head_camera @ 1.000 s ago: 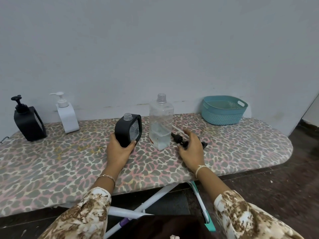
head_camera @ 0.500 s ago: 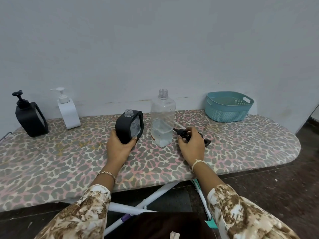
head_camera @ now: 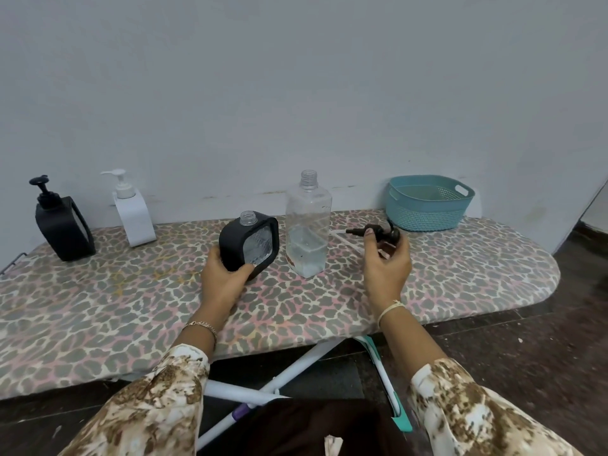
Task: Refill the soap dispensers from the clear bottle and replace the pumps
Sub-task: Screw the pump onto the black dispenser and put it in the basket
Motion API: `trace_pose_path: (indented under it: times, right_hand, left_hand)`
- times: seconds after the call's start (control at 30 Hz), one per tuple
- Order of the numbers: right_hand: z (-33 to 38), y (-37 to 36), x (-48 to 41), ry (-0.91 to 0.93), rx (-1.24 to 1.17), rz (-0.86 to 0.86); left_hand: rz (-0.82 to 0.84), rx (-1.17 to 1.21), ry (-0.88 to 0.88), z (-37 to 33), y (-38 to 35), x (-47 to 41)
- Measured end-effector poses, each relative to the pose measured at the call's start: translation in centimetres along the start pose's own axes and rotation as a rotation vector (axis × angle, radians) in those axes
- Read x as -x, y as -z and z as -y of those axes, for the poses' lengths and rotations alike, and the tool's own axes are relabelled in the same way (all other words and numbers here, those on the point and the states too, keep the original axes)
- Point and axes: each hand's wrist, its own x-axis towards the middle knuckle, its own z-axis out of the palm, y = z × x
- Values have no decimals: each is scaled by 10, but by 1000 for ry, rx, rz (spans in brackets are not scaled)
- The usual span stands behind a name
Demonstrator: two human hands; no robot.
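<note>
A black soap dispenser (head_camera: 249, 244) with an open neck and a clear window stands on the ironing board (head_camera: 131, 301). My left hand (head_camera: 223, 278) grips its lower left corner. Just right of it stands the clear bottle (head_camera: 307, 225), uncapped and about a third full of clear liquid. My right hand (head_camera: 386, 261) holds the black pump (head_camera: 375, 232) lifted off the board, to the right of the bottle. Its clear dip tube (head_camera: 342, 237) trails down to the left.
A second black dispenser (head_camera: 62, 225) and a white dispenser (head_camera: 133, 213), both with pumps on, stand at the back left by the wall. A teal basket (head_camera: 427, 202) sits at the back right. The board's right end (head_camera: 539, 268) is rounded, with dark floor beyond.
My right hand has closed on the black pump and lifted it off the board. My left hand has kept its hold on the black dispenser.
</note>
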Motion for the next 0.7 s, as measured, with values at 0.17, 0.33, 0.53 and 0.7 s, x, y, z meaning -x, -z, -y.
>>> trace_pose_path:
  times: [0.17, 0.33, 0.53, 0.7]
  right_hand:
    - [25, 1, 5, 100, -134, -16]
    - [53, -3, 14, 215, -203, -49]
    - [74, -31, 29, 317, -234, 96]
    - [80, -66, 39, 384, -79, 263]
  left_hand:
    - [61, 67, 31, -1, 9, 2]
    - [145, 105, 63, 1, 21, 2]
    - [223, 161, 87, 3, 31, 0]
    - [265, 184, 81, 4, 34, -2]
